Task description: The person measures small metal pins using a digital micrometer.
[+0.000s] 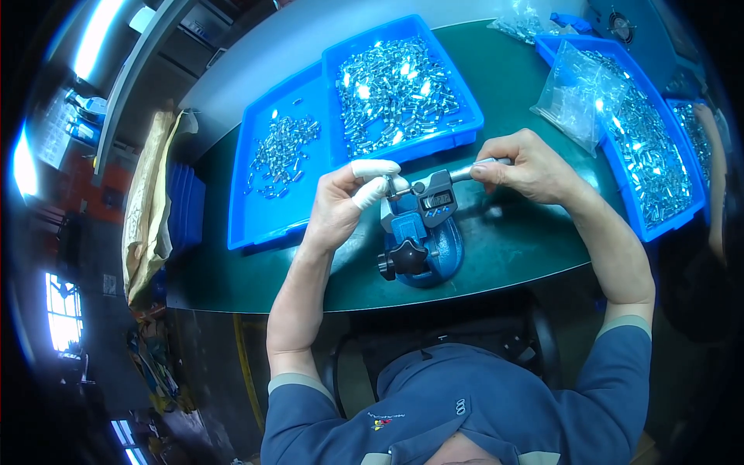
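A digital micrometer (436, 199) with a small display is clamped in a blue stand (443, 260) that has a black knob (408, 257). My right hand (535, 169) pinches the micrometer's thimble at its right end. White covers wrap the thumb and forefinger of my left hand (338, 203), which are closed together at the measuring jaws. Whatever lies between those fingertips is mostly hidden. Behind the left hand, small shiny metal cylinders (283, 151) lie scattered in a blue tray (256, 221).
A second blue tray (465, 97) full of similar metal parts overlaps the first. To the right, another long blue tray (694, 213) holds many more, with a clear plastic bag (577, 89) over its edge. Another person's arm (714, 178) reaches in at far right. Brown sacking (147, 209) stands left.
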The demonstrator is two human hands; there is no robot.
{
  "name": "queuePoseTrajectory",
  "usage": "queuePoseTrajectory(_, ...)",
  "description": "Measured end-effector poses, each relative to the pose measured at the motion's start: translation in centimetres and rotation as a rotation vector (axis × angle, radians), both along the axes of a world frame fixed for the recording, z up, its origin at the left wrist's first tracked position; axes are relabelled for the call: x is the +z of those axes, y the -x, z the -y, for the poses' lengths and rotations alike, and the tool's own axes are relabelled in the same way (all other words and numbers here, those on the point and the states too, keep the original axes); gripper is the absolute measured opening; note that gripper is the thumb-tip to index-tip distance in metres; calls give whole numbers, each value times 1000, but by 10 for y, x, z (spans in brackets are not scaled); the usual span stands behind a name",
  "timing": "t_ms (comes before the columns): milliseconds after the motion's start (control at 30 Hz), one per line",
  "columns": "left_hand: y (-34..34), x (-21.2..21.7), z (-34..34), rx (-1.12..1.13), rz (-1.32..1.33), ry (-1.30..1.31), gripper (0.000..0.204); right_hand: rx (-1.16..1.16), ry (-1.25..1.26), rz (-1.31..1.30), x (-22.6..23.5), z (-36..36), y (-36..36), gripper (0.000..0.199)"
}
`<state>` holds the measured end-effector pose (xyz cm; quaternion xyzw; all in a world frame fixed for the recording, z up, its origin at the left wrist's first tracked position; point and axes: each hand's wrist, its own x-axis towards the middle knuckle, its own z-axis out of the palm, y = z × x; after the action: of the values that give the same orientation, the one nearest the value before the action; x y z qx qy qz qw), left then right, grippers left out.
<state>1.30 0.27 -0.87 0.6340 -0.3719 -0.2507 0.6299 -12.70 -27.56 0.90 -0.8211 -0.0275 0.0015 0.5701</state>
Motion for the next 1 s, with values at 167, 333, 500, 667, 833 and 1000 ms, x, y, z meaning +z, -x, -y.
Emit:
queuePoseTrajectory(167, 1, 1, -1, 1, 18, 15, 25, 7, 24, 45, 1, -1, 0, 31)
queuePoseTrajectory(333, 3, 2, 2, 12, 4, 21, 28, 13, 102, 120, -2, 5, 1, 36)
queuePoseTrajectory(500, 4, 3, 1, 18, 21, 15, 28, 22, 40, 52, 2, 3, 1, 31)
queuePoseTrajectory(667, 5, 0, 2, 34, 17, 10, 29, 23, 28, 51, 1, 3, 1, 30)
queuePoseTrajectory(833, 5, 0, 3, 36, -26, -12, 31, 24, 14, 54, 1, 3, 1, 29)
queuePoseTrajectory(1000, 5, 0, 4, 39, -59, -26, 33, 21, 7, 59, 1, 4, 2, 29)
